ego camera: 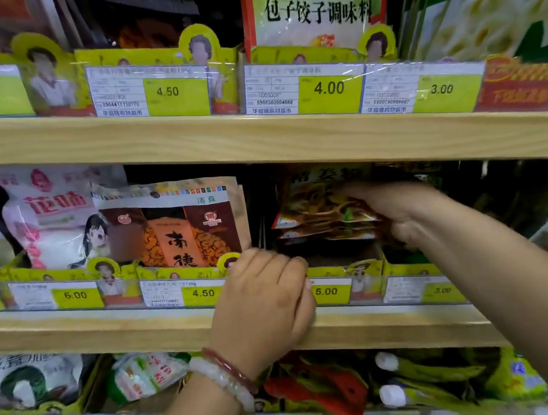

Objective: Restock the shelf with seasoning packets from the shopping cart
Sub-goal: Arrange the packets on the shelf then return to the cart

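Fingers (368,195) of the right hand (401,212) are curled round a small stack of seasoning packets (321,211), gripped at its right end; the fingers of the left hand (263,298) are curled and pressed together over the front lip of a yellow tray (342,269) on the middle shelf.

The wooden shelf unit (258,147) is seen in three tiers, each edged with price tags. The stack is held just above the tray, under the upper board, in the bay right of centre. Its print is blurred; dark green and orange artwork is visible, and the characters cannot be read.

On the upper tier a large pouch (317,5) is marked 包子饺子调味料 under a red brand badge. A green and white bag (496,4) stands to its right.

On the middle tier, left of the tray, a brown pouch (178,229) is marked 清真 and 南德. Beside it a white bag (53,217) bears red lettering and a cartoon girl.

Upper tags are read as 2.00, 4.50, 4.00 (328,88) and 3.00. Middle tags are read as 6.00, 4.50, 5.00 (326,291) and 3.00.

Two bracelets (224,375), one white and one red, are worn on the left wrist.
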